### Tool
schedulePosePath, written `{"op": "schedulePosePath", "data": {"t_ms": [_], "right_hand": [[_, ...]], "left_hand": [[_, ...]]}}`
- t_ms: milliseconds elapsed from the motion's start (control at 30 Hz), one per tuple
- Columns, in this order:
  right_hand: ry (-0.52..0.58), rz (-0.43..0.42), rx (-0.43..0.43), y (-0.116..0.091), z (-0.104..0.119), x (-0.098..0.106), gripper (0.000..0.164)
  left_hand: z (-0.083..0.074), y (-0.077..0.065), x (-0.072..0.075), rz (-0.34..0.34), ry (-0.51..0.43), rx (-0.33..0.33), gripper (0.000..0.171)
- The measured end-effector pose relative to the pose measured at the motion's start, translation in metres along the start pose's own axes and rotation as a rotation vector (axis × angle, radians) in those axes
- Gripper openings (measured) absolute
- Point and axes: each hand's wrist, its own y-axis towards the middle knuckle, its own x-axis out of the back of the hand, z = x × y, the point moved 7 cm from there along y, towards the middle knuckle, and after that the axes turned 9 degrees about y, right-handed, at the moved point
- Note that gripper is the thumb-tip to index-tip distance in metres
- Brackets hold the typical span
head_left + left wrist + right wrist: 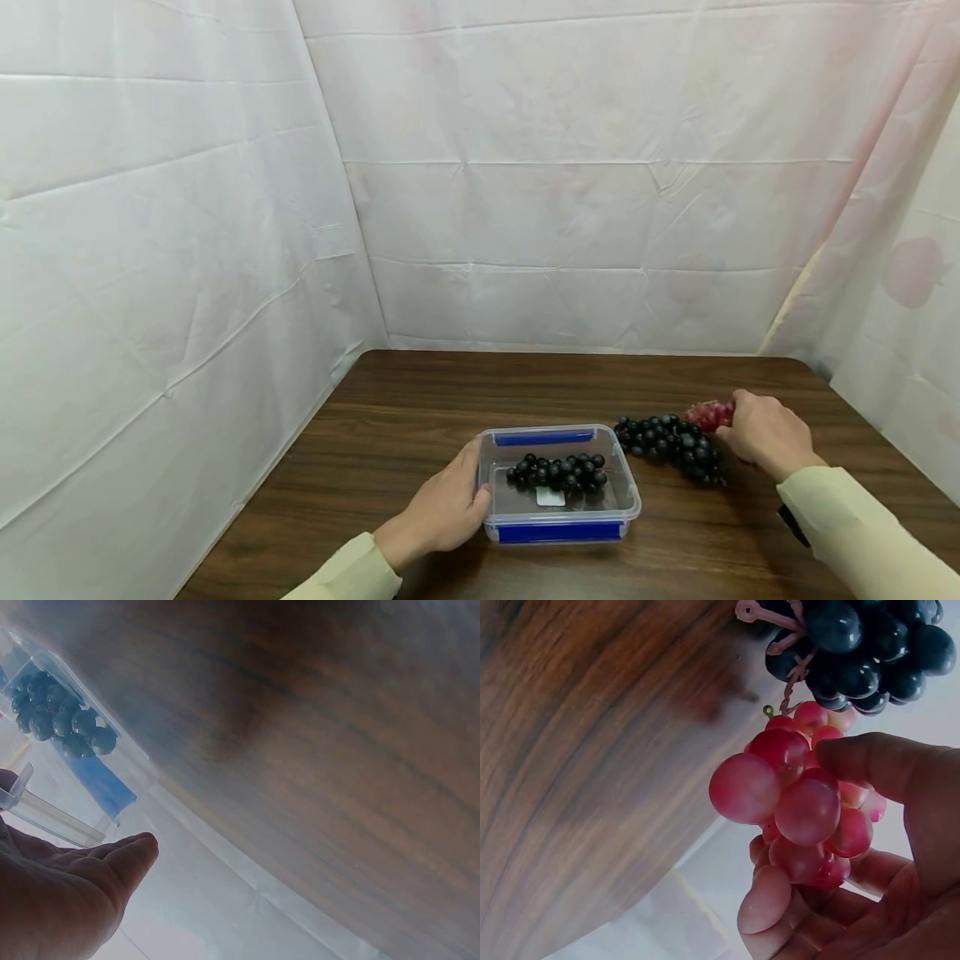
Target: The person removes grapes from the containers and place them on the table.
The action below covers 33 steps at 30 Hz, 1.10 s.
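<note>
Near the front of the table stands a clear plastic food container [525, 502] with blue clips and no lid on top. Inside it lies a bunch of black grapes [558, 473]. My left hand [448, 500] holds the container's left side, its thumb by the near left corner. In the left wrist view, its fingers [124, 866] stretch along the outside of the wall. On the right, my right hand [768, 433] grips a bunch of red grapes [806, 806] between thumb and fingers. A larger bunch of black grapes [671, 446] lies between that hand and the container.
The dark wood-grain table [450, 383] has rounded far corners. White sheeting [570, 208] hangs behind it and along both sides. A small white label [550, 497] shows at the container's bottom.
</note>
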Motion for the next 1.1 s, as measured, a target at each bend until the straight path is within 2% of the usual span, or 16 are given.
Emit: {"op": "schedulePosePath", "data": {"t_ms": [467, 1100], "right_hand": [[-0.016, 0.078, -0.046, 0.001, -0.013, -0.006, 0.048], [-0.021, 0.197, -0.077, 0.001, -0.025, -0.017, 0.023]], "left_hand": [[-0.001, 0.0, 0.002, -0.008, -0.001, -0.003, 0.07], [-0.001, 0.0, 0.002, -0.009, 0.016, -0.003, 0.071]]}}
